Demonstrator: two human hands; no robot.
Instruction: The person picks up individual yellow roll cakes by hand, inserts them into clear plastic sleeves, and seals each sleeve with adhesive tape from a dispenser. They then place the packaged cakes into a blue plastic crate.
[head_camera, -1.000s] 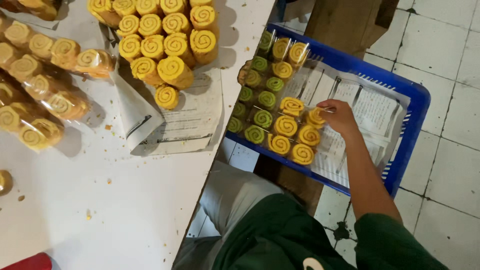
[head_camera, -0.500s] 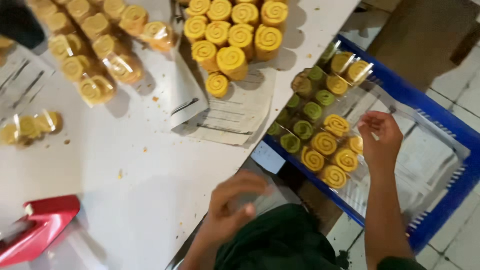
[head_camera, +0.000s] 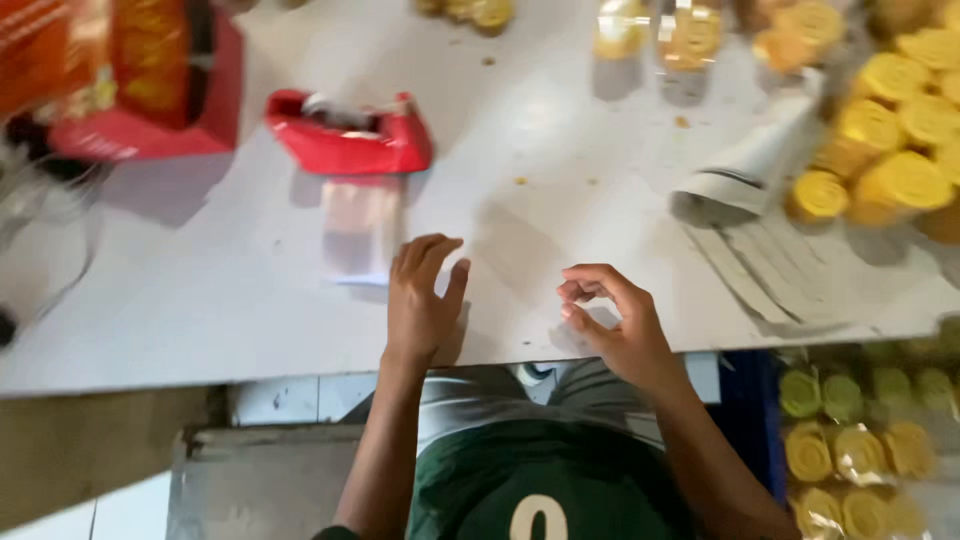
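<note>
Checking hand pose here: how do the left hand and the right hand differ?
The left hand lies flat with fingers stretched out toward a clear wrapper; the right hand has its fingers curled in, thumb near the fingertips. The left hand is nearer the red tape dispenser. Both are over the white table, apparently holding nothing.

Your right hand (head_camera: 615, 325) has left the blue crate of rolls (head_camera: 850, 440) and now hovers, empty, at the table (head_camera: 200, 300) edge beside your left hand (head_camera: 420, 300). The red tape dispenser (head_camera: 350, 135) has come into view ahead.
</note>
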